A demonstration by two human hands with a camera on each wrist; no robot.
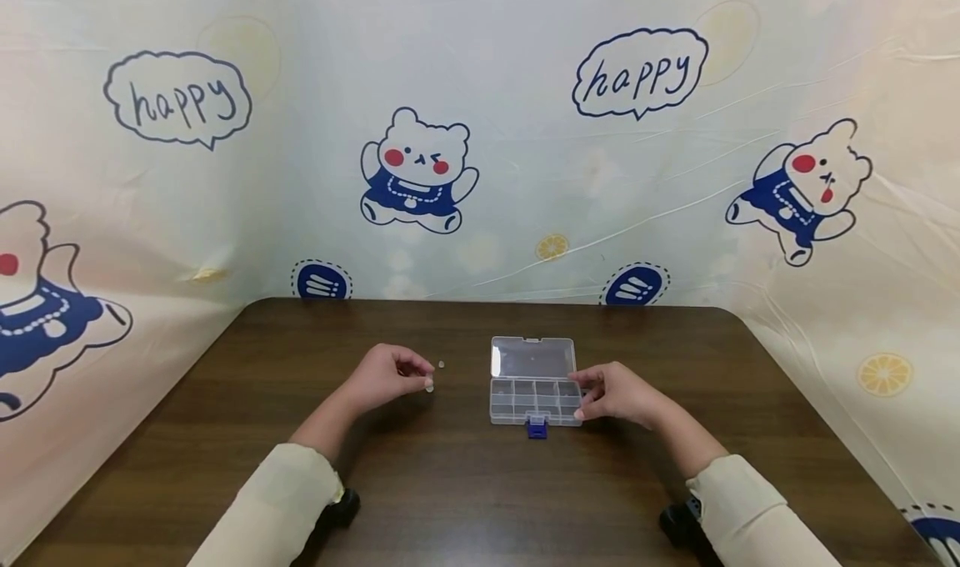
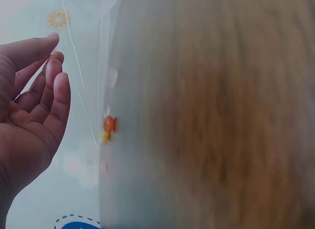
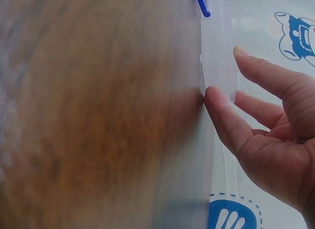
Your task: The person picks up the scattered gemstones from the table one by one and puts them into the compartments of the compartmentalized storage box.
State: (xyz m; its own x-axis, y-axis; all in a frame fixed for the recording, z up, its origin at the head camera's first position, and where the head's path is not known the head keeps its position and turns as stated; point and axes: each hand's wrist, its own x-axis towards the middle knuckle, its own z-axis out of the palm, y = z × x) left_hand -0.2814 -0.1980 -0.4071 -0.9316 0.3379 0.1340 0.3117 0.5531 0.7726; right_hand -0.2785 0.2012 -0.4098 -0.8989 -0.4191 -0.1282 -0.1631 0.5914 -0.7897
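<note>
A clear plastic compartment box (image 1: 536, 419) stands on the table with its lid (image 1: 532, 358) raised at the back and a blue latch (image 1: 537, 428) at the front. My right hand (image 1: 618, 396) holds the box's right end, with the thumb near its front corner and a finger further back. Left of the box, my left hand (image 1: 386, 377) pinches a small whitish piece (image 1: 430, 386) between thumb and forefinger; its kind is unclear. Close by lies another tiny pale piece (image 1: 441, 364). In the left wrist view, small orange (image 2: 109, 123) and yellow pieces (image 2: 105, 136) lie on the table.
The brown wooden table (image 1: 450, 500) runs back to a printed cloth (image 1: 510, 167) with bears and lettering. More cloth hangs at both sides. Dark straps with black devices (image 1: 343, 509) sit by the cuffs of both sleeves.
</note>
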